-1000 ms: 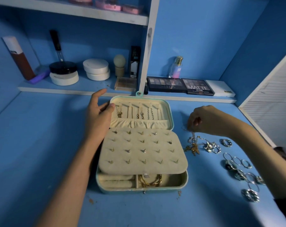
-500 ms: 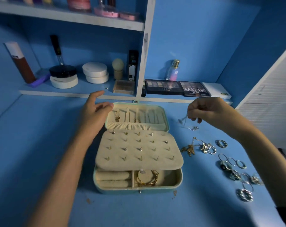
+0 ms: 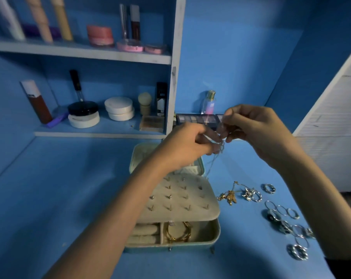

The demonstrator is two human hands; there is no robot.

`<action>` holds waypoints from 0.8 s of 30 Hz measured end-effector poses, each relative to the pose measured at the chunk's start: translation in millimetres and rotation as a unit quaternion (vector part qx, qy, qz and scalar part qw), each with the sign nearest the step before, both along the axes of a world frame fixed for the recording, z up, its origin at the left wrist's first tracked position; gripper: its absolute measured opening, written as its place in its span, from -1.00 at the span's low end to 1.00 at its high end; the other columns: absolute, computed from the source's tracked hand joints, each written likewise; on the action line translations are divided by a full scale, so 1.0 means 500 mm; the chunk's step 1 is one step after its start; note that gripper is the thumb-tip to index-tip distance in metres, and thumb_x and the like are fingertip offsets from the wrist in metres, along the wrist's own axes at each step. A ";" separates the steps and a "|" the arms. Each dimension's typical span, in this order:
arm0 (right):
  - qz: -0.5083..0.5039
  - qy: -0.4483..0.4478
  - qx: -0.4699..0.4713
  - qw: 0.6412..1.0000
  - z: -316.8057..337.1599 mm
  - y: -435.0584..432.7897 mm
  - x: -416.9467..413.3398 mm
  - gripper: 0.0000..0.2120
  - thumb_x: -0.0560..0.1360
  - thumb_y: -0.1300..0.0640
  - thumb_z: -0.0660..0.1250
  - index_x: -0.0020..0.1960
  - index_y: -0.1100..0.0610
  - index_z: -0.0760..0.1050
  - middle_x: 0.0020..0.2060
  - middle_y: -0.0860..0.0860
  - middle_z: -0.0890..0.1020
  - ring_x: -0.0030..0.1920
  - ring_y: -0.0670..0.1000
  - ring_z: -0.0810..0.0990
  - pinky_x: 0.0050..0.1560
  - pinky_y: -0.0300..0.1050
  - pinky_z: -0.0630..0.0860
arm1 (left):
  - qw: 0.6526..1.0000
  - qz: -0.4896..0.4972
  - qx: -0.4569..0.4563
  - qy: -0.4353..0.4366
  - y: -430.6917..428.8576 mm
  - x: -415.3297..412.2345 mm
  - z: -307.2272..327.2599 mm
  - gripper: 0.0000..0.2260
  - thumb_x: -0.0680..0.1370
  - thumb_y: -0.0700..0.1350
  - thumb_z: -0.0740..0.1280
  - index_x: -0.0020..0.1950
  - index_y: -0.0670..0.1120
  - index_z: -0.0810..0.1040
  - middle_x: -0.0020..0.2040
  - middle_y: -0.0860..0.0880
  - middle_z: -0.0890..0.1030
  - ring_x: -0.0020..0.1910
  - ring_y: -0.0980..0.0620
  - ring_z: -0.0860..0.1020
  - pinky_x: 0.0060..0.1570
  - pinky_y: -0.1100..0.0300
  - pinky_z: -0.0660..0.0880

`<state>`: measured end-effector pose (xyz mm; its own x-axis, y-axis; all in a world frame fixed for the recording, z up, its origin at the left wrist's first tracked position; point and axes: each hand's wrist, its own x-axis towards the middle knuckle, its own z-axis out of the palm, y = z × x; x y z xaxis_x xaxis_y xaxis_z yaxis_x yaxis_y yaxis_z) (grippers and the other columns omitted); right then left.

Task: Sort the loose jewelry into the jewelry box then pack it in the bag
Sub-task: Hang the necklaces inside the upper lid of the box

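Two hands, one thin chain raised between them.
Left hand (image 3: 185,147) and right hand (image 3: 258,129) both pinch the silver chain (image 3: 221,147) above the one open jewelry box (image 3: 215,235); beside it lie one gold necklace (image 3: 230,196) and silver rings (image 3: 297,251), too bunched to count.

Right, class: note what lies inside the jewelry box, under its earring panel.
Gold bangles sit in the front right compartment, cream ring rolls in the front left. The earring panel covers everything further back.
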<state>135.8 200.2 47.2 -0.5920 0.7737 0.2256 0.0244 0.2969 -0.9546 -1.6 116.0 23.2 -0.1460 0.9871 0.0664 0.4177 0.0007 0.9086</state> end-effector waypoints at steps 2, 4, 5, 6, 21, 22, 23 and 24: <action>-0.001 0.013 -0.012 1.000 -0.001 -0.002 -0.001 -0.85 0.50 0.35 0.26 -0.23 0.23 0.50 -0.42 0.11 0.59 -0.39 0.05 0.53 -0.34 -0.20 0.50 | 0.999 0.015 0.016 -0.026 -0.004 0.004 0.004 -0.92 0.49 -0.26 0.39 -0.11 -0.09 0.61 -0.21 -0.05 0.68 -0.26 0.19 0.63 -0.28 0.44 0.46; -0.004 0.019 -0.025 0.999 -0.006 -0.002 0.001 -0.87 0.51 0.34 0.25 -0.20 0.22 0.48 -0.42 0.10 0.60 -0.39 0.05 0.52 -0.33 -0.19 0.50 | 0.999 0.020 0.015 -0.049 -0.008 0.006 0.006 -0.91 0.50 -0.28 0.38 -0.14 -0.10 0.59 -0.22 -0.07 0.67 -0.31 0.21 0.60 -0.32 0.44 0.44; -0.007 0.018 -0.027 0.999 -0.009 -0.003 0.002 -0.87 0.52 0.33 0.25 -0.19 0.21 0.47 -0.41 0.10 0.61 -0.39 0.06 0.52 -0.31 -0.18 0.51 | 0.998 0.021 0.008 -0.057 -0.009 0.006 0.006 -0.92 0.50 -0.26 0.38 -0.14 -0.08 0.59 -0.22 -0.06 0.68 -0.29 0.20 0.61 -0.27 0.39 0.47; -0.012 0.015 -0.026 0.999 -0.013 -0.002 0.004 -0.87 0.53 0.31 0.25 -0.19 0.19 0.46 -0.40 0.11 0.62 -0.38 0.06 0.53 -0.28 -0.16 0.51 | 0.998 0.023 0.003 -0.063 -0.008 0.006 0.005 -0.92 0.50 -0.23 0.38 -0.15 -0.06 0.59 -0.24 -0.02 0.68 -0.28 0.19 0.61 -0.20 0.32 0.48; 0.076 -0.021 -0.001 0.997 -0.025 0.001 0.016 -0.96 0.46 0.25 0.37 -0.13 0.15 0.58 -0.34 0.08 0.59 -0.26 -0.02 0.56 -0.03 -0.09 0.51 | 0.997 0.025 0.049 -0.058 0.010 -0.003 0.072 -0.96 0.52 -0.17 0.38 -0.11 -0.05 0.62 -0.50 0.12 0.47 -0.50 0.17 0.40 -0.41 0.32 0.44; 0.050 -0.018 0.009 0.999 -0.022 0.002 0.014 -0.93 0.49 0.24 0.33 -0.14 0.17 0.58 -0.36 0.08 0.59 -0.27 -0.01 0.56 -0.01 -0.05 0.50 | 0.998 0.029 0.053 -0.036 0.011 -0.006 0.068 -0.97 0.51 -0.16 0.39 -0.10 -0.05 0.61 -0.50 0.12 0.47 -0.50 0.18 0.40 -0.41 0.30 0.43; 0.024 -0.010 0.011 1.000 -0.020 0.005 0.013 -0.90 0.51 0.23 0.30 -0.15 0.18 0.58 -0.37 0.07 0.60 -0.26 0.00 0.56 0.00 -0.03 0.50 | 0.998 0.037 0.054 -0.002 0.010 -0.010 0.061 -0.96 0.50 -0.15 0.41 -0.08 -0.03 0.60 -0.48 0.11 0.49 -0.51 0.19 0.40 -0.39 0.29 0.42; 0.000 0.004 0.008 1.000 -0.017 0.009 0.014 -0.86 0.52 0.22 0.29 -0.17 0.17 0.59 -0.38 0.06 0.62 -0.26 0.01 0.56 0.00 -0.03 0.50 | 0.997 0.046 0.051 0.045 0.009 -0.018 0.052 -0.94 0.49 -0.14 0.42 -0.07 -0.01 0.59 -0.46 0.10 0.50 -0.51 0.20 0.40 -0.37 0.28 0.40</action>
